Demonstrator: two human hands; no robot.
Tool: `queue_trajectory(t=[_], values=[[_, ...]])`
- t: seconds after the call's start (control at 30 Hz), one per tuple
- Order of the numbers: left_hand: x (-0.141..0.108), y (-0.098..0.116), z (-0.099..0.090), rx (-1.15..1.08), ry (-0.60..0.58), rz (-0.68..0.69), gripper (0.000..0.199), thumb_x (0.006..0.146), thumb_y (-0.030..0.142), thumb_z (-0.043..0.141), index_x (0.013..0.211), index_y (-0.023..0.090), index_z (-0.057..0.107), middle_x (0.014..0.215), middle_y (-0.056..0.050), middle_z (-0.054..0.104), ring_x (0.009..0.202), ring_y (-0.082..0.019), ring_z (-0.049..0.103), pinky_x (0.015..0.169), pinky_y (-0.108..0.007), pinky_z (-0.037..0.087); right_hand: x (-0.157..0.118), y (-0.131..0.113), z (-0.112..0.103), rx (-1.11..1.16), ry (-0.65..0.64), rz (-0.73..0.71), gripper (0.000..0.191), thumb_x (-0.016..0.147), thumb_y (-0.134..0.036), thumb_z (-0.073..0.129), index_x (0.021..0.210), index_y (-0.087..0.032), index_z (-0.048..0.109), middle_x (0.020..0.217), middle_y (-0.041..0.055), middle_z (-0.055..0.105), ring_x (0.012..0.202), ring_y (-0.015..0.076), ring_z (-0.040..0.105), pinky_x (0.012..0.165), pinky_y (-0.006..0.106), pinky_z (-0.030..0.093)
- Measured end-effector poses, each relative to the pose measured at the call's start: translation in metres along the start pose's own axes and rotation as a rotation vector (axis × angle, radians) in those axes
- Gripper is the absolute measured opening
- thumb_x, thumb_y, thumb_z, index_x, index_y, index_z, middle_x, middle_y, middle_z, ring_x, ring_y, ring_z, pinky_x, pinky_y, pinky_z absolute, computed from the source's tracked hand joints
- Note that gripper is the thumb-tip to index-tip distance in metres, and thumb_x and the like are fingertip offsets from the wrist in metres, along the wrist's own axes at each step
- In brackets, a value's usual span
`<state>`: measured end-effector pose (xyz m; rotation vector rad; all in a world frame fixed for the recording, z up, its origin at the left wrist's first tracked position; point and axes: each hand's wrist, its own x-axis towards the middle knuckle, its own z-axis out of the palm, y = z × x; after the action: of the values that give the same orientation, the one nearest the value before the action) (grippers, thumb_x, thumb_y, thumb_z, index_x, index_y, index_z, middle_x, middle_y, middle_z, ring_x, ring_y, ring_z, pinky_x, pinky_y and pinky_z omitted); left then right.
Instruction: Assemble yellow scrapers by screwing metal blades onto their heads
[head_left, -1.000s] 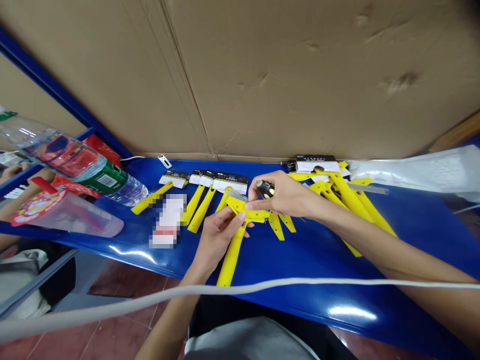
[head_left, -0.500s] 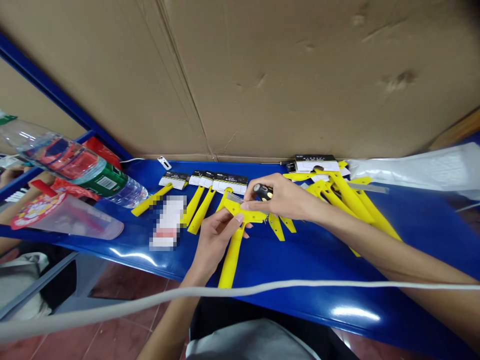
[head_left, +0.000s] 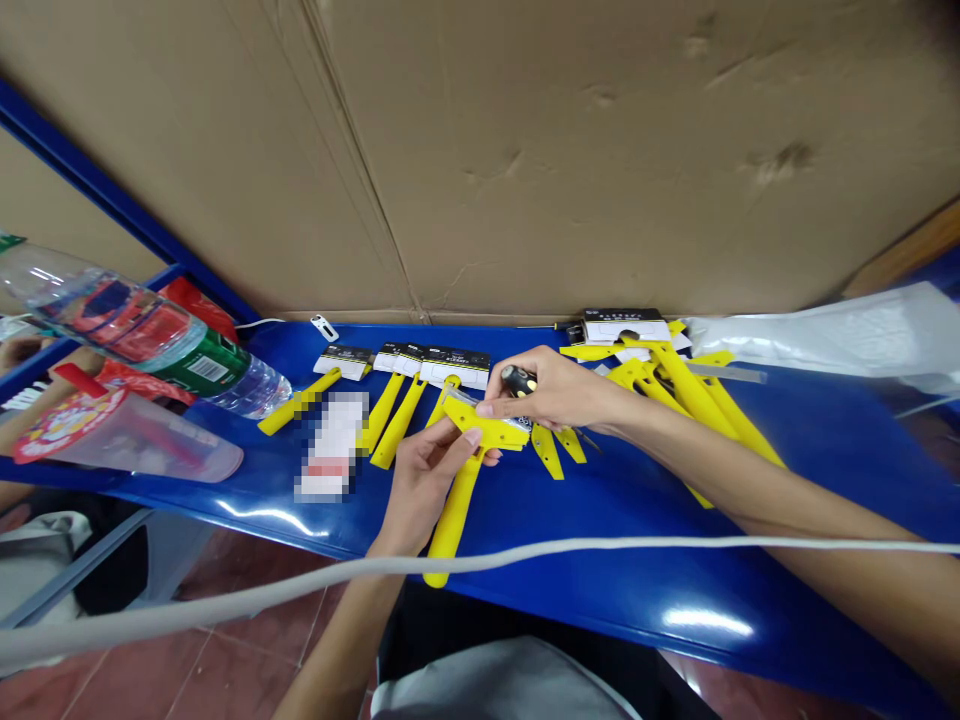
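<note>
My left hand (head_left: 426, 475) is closed around the neck of a yellow scraper (head_left: 453, 520), thumb on its wide head, handle slanting down toward me. In my right hand (head_left: 551, 390) a screwdriver (head_left: 519, 380) with a black and yellow handle is gripped, its shaft seeming to point down right. The right thumb and a finger also pinch the upper edge of the scraper's head, where a clear or metal strip shows. Just right of the head, loose yellow plates (head_left: 547, 455) with small holes lie on the blue table (head_left: 525, 530).
Several carded yellow scrapers (head_left: 397, 420) lie behind and left. More yellow scrapers (head_left: 697, 400) are piled at right beside a plastic bag (head_left: 825, 330). A water bottle (head_left: 210, 365) and a cup (head_left: 172, 440) lean at left. A white cable (head_left: 600, 545) crosses in front.
The scraper has tilted slightly, its handle end shifting left, and more of the strip at its head shows. Both hands keep their hold. The whole view has shifted slightly.
</note>
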<state>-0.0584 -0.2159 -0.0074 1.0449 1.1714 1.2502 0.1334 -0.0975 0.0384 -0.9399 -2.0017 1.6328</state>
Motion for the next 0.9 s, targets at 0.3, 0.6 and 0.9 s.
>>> queue_trajectory(t=[0.3, 0.6, 0.9], values=[[0.001, 0.004, 0.007, -0.010, 0.020, -0.016, 0.037, 0.097, 0.043, 0.079, 0.122, 0.017, 0.083, 0.104, -0.009, 0.084, 0.086, -0.022, 0.080, 0.086, -0.032, 0.063, -0.001, 0.000, -0.007, -0.001, -0.046, 0.016, 0.040, 0.077, -0.055, 0.093, 0.087, -0.020, 0.075, 0.050, -0.0079, 0.051, 0.042, 0.0074, 0.044, 0.037, 0.020, 0.031], [-0.001, 0.005, 0.011, 0.009, 0.028, 0.005, 0.035, 0.099, 0.044, 0.076, 0.119, 0.016, 0.084, 0.099, -0.009, 0.084, 0.082, -0.020, 0.080, 0.081, -0.028, 0.060, 0.000, 0.002, -0.010, -0.066, -0.046, -0.088, 0.032, 0.082, -0.047, 0.091, 0.092, -0.019, 0.080, 0.064, -0.0041, 0.064, 0.044, 0.0058, 0.049, 0.040, 0.020, 0.035], [-0.001, 0.002, 0.013, 0.035, 0.056, 0.021, 0.033, 0.094, 0.045, 0.081, 0.108, 0.016, 0.083, 0.098, -0.009, 0.084, 0.083, -0.023, 0.082, 0.084, -0.030, 0.064, -0.003, -0.003, -0.004, -0.108, 0.000, -0.128, 0.024, 0.084, -0.040, 0.087, 0.092, -0.018, 0.079, 0.079, -0.0012, 0.071, 0.049, 0.0070, 0.054, 0.046, 0.023, 0.045]])
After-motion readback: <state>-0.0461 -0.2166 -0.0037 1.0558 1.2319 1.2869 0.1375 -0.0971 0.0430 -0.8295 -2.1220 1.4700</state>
